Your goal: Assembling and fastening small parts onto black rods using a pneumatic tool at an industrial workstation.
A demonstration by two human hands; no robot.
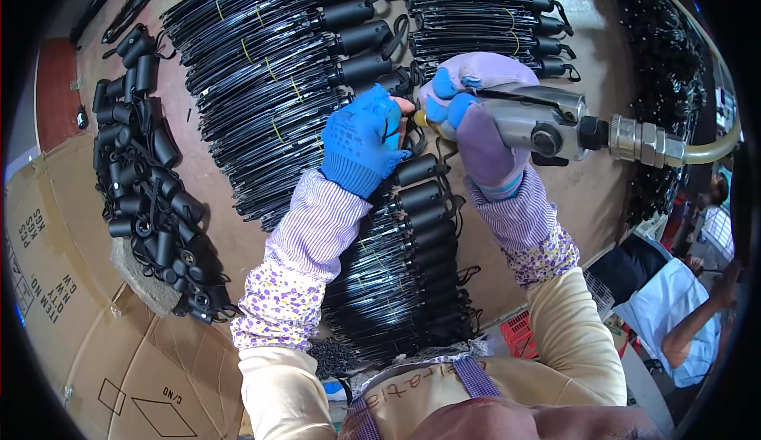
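My right hand [476, 115], in a lavender and blue glove, grips a grey pneumatic screwdriver [539, 119] whose tip points left. A metal coupling and yellowish air hose [697, 151] run off its rear to the right. My left hand [361, 139], in a blue glove, is closed on a small part at the tool's tip; the part itself is hidden by the fingers. Both hands hover over a stack of black folded umbrellas with black handles [412, 218] lying on the brown table [579, 194].
More bundled black umbrellas [277, 67] fan across the table's far side. A heap of loose black handles [147, 178] lies at left. Flattened cardboard boxes [79, 313] sit at lower left. Another person in a white shirt [682, 313] sits at lower right beside a red crate [519, 333].
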